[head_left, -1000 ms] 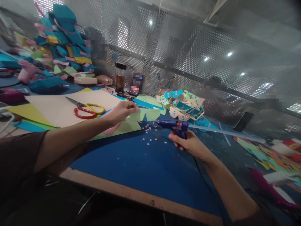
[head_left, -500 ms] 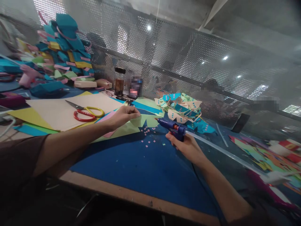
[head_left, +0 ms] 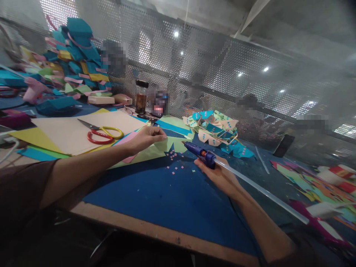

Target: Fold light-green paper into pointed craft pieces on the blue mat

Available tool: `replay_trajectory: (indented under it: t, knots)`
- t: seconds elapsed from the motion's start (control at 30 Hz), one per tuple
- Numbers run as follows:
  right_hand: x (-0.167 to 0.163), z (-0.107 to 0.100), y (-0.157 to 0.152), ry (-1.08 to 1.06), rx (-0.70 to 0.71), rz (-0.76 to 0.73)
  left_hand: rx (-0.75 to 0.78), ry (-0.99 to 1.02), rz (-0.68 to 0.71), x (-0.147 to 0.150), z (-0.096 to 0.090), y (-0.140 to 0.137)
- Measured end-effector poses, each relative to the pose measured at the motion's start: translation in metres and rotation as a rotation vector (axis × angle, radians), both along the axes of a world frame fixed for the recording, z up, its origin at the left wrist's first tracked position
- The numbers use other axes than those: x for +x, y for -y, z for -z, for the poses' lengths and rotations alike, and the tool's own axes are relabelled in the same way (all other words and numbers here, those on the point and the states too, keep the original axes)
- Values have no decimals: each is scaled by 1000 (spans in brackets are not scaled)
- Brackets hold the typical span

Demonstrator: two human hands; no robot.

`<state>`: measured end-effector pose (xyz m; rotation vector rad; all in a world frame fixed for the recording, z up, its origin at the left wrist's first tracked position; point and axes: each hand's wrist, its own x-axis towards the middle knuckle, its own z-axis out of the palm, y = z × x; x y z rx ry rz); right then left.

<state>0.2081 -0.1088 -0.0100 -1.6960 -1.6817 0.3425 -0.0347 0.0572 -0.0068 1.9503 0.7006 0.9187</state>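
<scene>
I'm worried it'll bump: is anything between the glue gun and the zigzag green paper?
Nothing visible. The glue gun, in the right hand, points toward the zigzag green paper; the gap is hard to judge.

pass: near-side blue tabletop (head_left: 167,207) | block: glue gun (head_left: 195,150), paper pile (head_left: 209,138) behind

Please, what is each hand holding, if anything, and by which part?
The right hand holds the blue glue gun by its handle. The left hand is near green paper; whether it pinches any cannot be told.

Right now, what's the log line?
left hand: curled, near green paper | right hand: holding blue glue gun | scissors: on cream paper
</scene>
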Motion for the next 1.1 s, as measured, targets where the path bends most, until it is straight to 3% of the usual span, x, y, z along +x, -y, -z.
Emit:
replay_trajectory:
  t: [1.1]
  knots:
    - [-2,1,-2,53,44,-14,-45,48,46,0,3,-7]
